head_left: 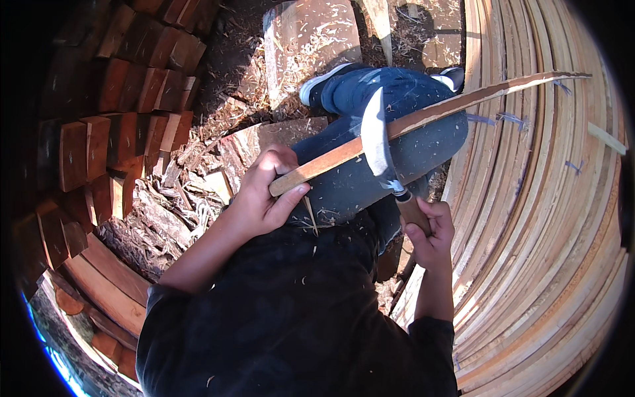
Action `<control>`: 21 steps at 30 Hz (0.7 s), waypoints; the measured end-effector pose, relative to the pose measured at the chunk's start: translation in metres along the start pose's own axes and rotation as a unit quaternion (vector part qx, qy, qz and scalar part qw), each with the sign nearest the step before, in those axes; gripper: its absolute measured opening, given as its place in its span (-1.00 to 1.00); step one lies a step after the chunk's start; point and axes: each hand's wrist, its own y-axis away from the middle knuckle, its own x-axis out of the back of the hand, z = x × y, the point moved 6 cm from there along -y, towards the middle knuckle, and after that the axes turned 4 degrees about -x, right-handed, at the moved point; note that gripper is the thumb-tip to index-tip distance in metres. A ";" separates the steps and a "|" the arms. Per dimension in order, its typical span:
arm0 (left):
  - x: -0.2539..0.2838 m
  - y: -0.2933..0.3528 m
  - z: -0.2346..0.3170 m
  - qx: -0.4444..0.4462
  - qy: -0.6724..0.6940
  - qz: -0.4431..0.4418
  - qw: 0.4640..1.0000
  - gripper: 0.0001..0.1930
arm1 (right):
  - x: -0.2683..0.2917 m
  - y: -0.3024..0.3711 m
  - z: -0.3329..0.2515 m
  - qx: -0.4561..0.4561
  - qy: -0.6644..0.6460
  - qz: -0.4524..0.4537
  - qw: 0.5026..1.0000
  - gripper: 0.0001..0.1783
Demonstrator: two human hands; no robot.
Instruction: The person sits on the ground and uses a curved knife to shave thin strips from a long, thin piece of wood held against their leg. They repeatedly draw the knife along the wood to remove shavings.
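A long, narrow wooden strip (pixel 436 114) slants across my thighs, its far end reaching out over the boards on the right. Around its near end my left hand (pixel 268 192) is closed, with the thumb along the side. My right hand (pixel 430 231) grips the wooden handle of a curved sickle-like knife (pixel 378 139). The broad pale blade points away from me and crosses over the strip near its middle. Whether the edge bites into the wood I cannot tell. Small shavings lie on my dark blue trousers (pixel 397 99).
Long, thin wooden boards (pixel 529 218) are stacked on the right, some with purple ties. To the left rises a pile of short reddish wood pieces (pixel 86 149). Shavings and bark scraps (pixel 159 221) cover the ground, with a flat plank (pixel 311 40) ahead.
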 end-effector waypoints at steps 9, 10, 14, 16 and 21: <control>0.002 -0.003 0.000 0.003 -0.007 0.000 1.000 -0.76 | 0.007 -0.013 -0.013 0.018 -0.072 0.116 0.991 -0.45; 0.003 -0.006 0.001 0.006 -0.009 -0.001 1.000 -0.78 | 0.016 -0.014 -0.012 -0.003 -0.158 0.171 0.973 -0.44; 0.003 -0.011 0.017 -0.059 -0.053 -0.015 0.997 -0.83 | 0.043 -0.008 -0.016 0.031 -0.107 0.289 0.951 -0.42; 0.001 -0.016 0.028 -0.077 -0.071 -0.047 0.993 -0.85 | 0.038 -0.010 -0.015 0.055 -0.151 0.297 0.941 -0.53; 0.001 -0.017 0.039 0.066 -0.050 -0.069 0.994 -0.85 | 0.014 -0.008 -0.009 -0.016 -0.067 0.297 0.952 -0.64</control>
